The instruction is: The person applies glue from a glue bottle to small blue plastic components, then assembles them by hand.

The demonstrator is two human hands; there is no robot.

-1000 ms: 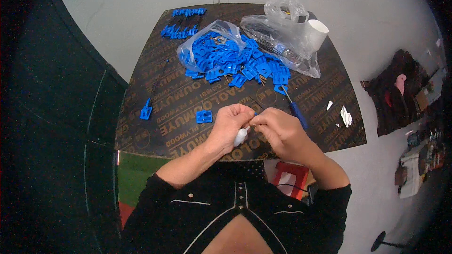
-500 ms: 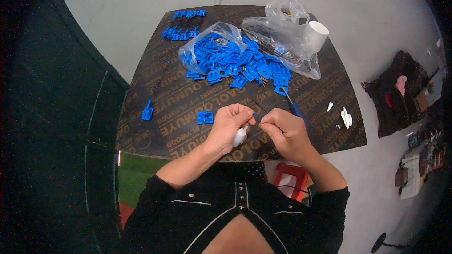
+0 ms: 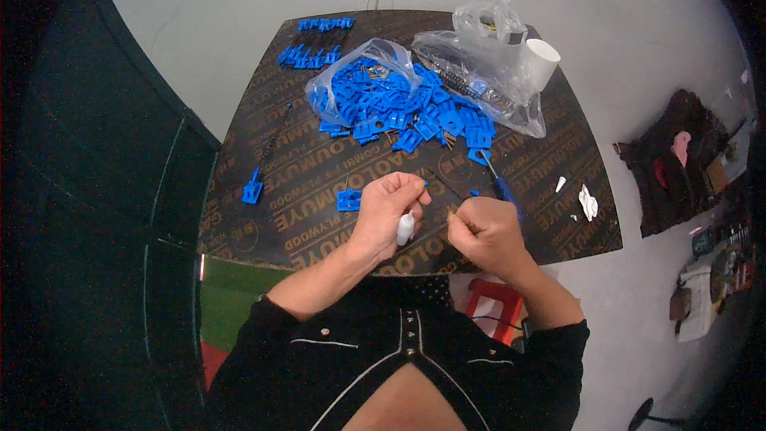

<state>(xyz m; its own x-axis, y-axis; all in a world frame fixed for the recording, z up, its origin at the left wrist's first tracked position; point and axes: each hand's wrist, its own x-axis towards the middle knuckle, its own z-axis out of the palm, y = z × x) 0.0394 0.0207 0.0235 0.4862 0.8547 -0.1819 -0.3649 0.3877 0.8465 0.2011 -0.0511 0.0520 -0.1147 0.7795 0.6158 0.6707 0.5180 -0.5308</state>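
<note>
My left hand (image 3: 391, 209) is closed over the near middle of the table. A small white rounded bottle (image 3: 405, 228) sticks out below its fingers, and a tiny blue piece (image 3: 424, 184) shows at the pinched thumb and forefinger. To its right, my right hand (image 3: 487, 227) is curled into a fist-like pinch; what it holds is hidden. A thin dark rod (image 3: 444, 181) and a small blue bit (image 3: 475, 192) appear just beyond its knuckles; I cannot tell whether it touches them. A blue plastic part (image 3: 348, 200) lies left of my left hand. Another blue part (image 3: 252, 189) is farther left.
Beyond my hands, blue plastic parts (image 3: 383, 100) are heaped, partly inside a clear bag (image 3: 327, 96). A blue-handled screwdriver (image 3: 501, 187) lies right of them. Rows of blue assemblies (image 3: 307, 57), a plastic bag of dark pieces (image 3: 495, 96), a white cup (image 3: 542, 60) and crumpled white paper (image 3: 588, 203) surround the work area.
My hands have moved apart: the right one shifted slightly right and nearer me. A small blue bit now shows beyond the right hand's knuckles. The white bottle remains in my left hand.
</note>
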